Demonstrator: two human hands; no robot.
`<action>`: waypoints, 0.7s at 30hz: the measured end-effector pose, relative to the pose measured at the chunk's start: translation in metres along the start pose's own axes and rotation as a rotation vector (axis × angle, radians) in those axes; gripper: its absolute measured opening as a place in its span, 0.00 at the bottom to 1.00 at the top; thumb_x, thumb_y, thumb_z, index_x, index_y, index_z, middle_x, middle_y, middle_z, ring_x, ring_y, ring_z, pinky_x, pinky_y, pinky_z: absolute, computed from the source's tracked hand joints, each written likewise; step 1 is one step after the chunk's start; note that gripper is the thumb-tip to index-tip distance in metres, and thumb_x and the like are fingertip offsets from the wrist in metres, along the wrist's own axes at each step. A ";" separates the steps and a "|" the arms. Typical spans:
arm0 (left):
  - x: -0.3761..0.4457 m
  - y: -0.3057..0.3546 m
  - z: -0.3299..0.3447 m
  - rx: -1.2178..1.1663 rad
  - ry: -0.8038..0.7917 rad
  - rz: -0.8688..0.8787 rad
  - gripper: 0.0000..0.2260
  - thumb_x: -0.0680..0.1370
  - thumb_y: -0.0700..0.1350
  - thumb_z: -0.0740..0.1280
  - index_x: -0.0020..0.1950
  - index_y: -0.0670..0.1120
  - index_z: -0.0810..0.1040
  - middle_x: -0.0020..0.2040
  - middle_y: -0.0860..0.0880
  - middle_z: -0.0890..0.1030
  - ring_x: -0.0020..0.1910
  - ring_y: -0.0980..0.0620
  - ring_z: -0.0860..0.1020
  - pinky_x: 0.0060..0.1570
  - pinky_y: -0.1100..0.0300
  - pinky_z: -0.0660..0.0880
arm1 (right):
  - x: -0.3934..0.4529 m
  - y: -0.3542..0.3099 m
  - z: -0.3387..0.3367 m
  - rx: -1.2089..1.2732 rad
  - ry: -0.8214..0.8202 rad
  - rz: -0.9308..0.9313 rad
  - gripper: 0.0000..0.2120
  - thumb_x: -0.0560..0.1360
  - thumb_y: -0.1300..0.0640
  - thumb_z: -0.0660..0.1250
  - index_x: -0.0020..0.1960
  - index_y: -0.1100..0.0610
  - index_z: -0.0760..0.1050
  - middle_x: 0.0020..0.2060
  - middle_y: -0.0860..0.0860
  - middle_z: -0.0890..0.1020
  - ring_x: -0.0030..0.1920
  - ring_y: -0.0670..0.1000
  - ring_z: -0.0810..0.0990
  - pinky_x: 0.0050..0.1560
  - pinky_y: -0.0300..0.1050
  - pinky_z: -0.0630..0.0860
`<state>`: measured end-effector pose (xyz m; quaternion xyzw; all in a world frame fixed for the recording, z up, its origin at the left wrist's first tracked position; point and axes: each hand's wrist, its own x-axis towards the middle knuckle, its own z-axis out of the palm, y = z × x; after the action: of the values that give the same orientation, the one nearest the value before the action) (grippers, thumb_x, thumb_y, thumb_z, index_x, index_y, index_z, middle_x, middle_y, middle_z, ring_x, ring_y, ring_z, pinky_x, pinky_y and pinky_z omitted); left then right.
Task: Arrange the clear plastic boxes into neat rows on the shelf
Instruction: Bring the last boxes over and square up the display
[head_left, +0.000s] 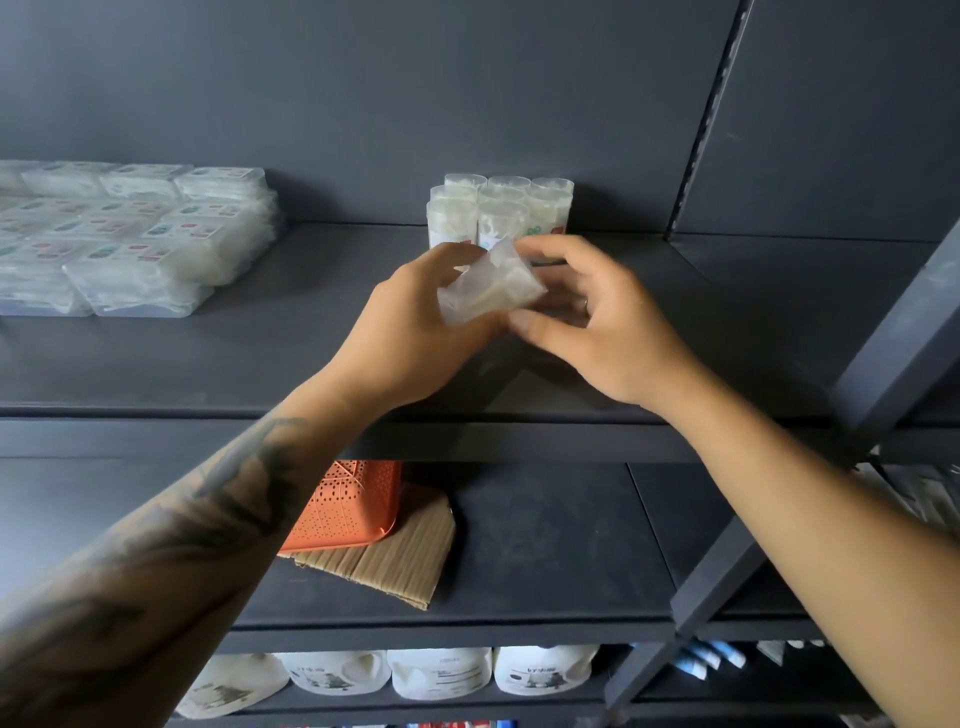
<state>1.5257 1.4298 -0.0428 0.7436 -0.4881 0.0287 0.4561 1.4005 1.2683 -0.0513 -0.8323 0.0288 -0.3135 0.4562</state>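
A clear plastic box (488, 286) is tilted in the air above the dark upper shelf (311, 358). My left hand (415, 322) grips it from the left with curled fingers. My right hand (592, 312) holds its right side, thumb under it and fingers curled over the top. Just behind the hands, several clear upright boxes (498, 208) stand in tight rows against the back wall. At the far left of the same shelf lie stacks of flat clear boxes (124, 234) with small labels.
An orange perforated basket (348, 509) rests on a piece of cardboard (395, 561) on the shelf below. White jugs (441, 670) line the lowest shelf. A dark metal upright (893, 338) slants at the right. Bare shelf lies between the two box groups.
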 end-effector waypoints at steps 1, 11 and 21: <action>-0.001 -0.001 0.000 -0.061 -0.018 0.009 0.23 0.74 0.56 0.76 0.67 0.54 0.78 0.53 0.56 0.84 0.50 0.54 0.83 0.55 0.56 0.79 | 0.000 -0.001 -0.001 0.032 0.015 -0.018 0.22 0.75 0.59 0.75 0.67 0.50 0.75 0.60 0.49 0.82 0.57 0.47 0.82 0.58 0.43 0.77; 0.000 -0.004 0.005 -0.165 -0.213 0.020 0.09 0.75 0.50 0.78 0.50 0.56 0.81 0.46 0.56 0.86 0.43 0.55 0.83 0.47 0.61 0.76 | 0.002 -0.002 -0.001 0.089 0.113 -0.018 0.15 0.74 0.48 0.75 0.60 0.44 0.81 0.46 0.41 0.81 0.42 0.43 0.77 0.48 0.44 0.76; -0.001 -0.010 0.002 -0.387 -0.224 -0.057 0.23 0.73 0.44 0.75 0.68 0.44 0.77 0.57 0.47 0.86 0.57 0.46 0.84 0.64 0.40 0.77 | 0.000 0.000 -0.006 0.279 0.028 0.030 0.18 0.77 0.61 0.68 0.66 0.56 0.78 0.55 0.57 0.86 0.55 0.57 0.84 0.57 0.56 0.81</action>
<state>1.5315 1.4305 -0.0509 0.6543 -0.5109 -0.1613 0.5337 1.3974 1.2641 -0.0493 -0.7558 0.0036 -0.3191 0.5717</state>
